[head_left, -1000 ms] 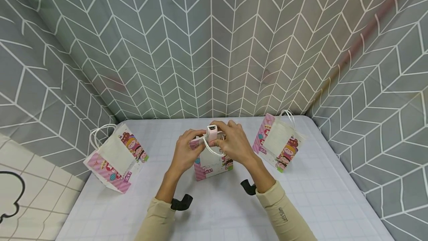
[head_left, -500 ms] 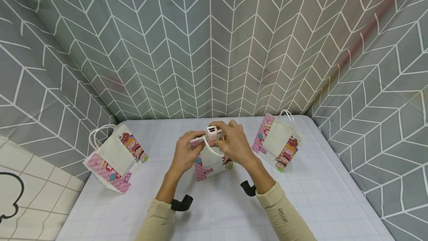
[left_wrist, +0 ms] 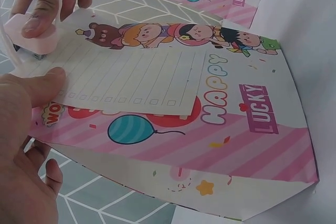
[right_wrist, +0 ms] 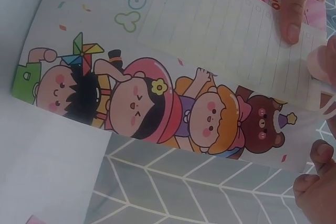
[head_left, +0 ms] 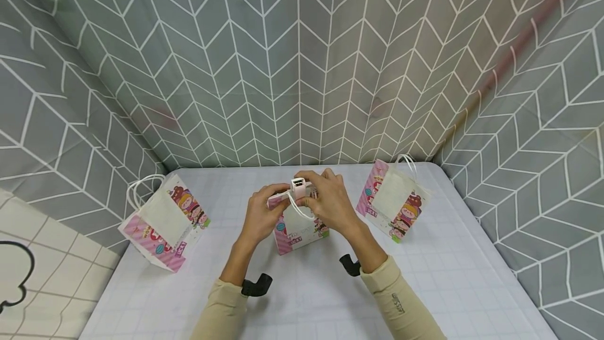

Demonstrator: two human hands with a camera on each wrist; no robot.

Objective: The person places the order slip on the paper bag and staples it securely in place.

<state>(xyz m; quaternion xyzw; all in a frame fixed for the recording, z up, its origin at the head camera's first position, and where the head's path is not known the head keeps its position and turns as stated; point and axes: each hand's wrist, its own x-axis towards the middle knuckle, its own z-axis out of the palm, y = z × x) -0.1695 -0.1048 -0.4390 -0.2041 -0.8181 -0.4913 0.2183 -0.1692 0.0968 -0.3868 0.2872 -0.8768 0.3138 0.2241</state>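
Observation:
A paper gift bag [head_left: 287,243] with pink stripes and cartoon figures stands mid-table, white cord handles at its top. On its front lies a lined checklist sheet [left_wrist: 142,80], its end at the bag's top edge. My left hand [head_left: 261,213] pinches that edge, thumb on top of the sheet and fingers behind. My right hand [head_left: 332,204] holds a small pale pink stapler [head_left: 298,188] between thumb and fingers. The stapler sits at the bag's top edge, with a handle cord [head_left: 298,209] looping beside it.
Similar bags with pale sheets on their fronts stand at left [head_left: 165,224] and right [head_left: 391,201]. A white cloth covers the table [head_left: 311,298]. A grey patterned curtain [head_left: 302,67] hangs close behind and at the sides.
The stapler has tipped very slightly to the left in my right hand. Both hands and all the bags stay where they were.

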